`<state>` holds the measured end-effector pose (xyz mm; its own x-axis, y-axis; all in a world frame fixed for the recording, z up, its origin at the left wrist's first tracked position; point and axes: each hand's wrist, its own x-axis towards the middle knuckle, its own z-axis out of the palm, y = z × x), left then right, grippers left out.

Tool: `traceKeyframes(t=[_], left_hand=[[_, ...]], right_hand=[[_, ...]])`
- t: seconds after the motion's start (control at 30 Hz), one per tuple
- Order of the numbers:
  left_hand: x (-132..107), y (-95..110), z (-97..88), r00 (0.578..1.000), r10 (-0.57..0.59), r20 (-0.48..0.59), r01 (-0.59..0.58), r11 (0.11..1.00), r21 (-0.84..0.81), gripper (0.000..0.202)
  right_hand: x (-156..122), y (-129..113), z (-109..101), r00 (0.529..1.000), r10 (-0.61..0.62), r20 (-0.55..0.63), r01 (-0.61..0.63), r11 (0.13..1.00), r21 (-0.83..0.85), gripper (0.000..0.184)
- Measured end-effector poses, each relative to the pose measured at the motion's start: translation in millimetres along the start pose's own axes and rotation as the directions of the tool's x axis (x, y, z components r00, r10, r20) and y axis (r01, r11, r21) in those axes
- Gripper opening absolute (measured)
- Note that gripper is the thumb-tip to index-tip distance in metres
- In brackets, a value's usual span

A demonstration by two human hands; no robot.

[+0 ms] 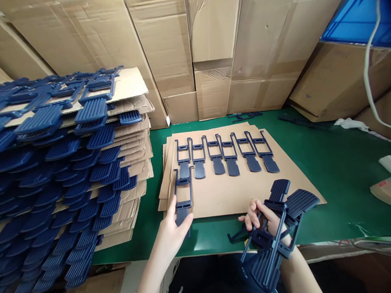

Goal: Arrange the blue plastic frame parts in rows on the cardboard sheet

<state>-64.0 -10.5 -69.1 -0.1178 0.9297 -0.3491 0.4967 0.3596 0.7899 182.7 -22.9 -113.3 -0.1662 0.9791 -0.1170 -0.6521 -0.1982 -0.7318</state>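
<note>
Plastic frame — beneath left hand; frame bundle — gripped in right hand.

Single head-worn camera, mounted above the near edge of a green-topped workbench, facing forward and down toward cardboard cartons at the far side. Range is close: the left hand and right hand appear at the near edge of the frame. Coverage extends from stacked blue plastic parts at left to a white cable at right.
</note>
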Motion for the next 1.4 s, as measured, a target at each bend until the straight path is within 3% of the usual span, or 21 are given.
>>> traceKeyframes(t=[0.1, 0.43, 0.7, 0.93, 1.13, 1.4], left_hand=[[-1, -1, -1.1, 0.999, 0.05, -0.008, -0.049, 0.99, 0.131, 0.083], [-1, 5, -7.9, 0.999, -0.027, -0.036, 0.037, 0.95, 0.309, 0.075], [3, 0, -14.1, 0.997, 0.051, -0.051, -0.014, 0.836, 0.549, 0.075], [-2, -6, -11.6, 0.981, 0.16, -0.106, -0.079, 0.841, 0.535, 0.081], [-6, -3, -10.0, 0.978, 0.201, -0.058, -0.122, 0.77, 0.627, 0.07], [-7, 1, -5.3, 0.975, 0.223, -0.006, -0.169, 0.754, 0.635, 0.062]], right_hand=[[0, 0, -1, 1.0, -0.003, -0.003, 0.003, 1.0, -0.001, 0.025], [1, 2, -4, 1.0, -0.006, 0.014, 0.006, 1.0, 0.015, 0.026], [1, 0, -2, 1.0, -0.004, 0.013, 0.003, 1.0, 0.016, 0.026], [1, 0, -1, 1.0, 0.0, 0.007, 0.0, 1.0, 0.004, 0.025], [1, -1, -2, 1.0, 0.004, 0.023, -0.004, 1.0, 0.004, 0.025], [-1, -3, 2, 1.0, 0.008, -0.017, -0.008, 1.0, 0.011, 0.025]])
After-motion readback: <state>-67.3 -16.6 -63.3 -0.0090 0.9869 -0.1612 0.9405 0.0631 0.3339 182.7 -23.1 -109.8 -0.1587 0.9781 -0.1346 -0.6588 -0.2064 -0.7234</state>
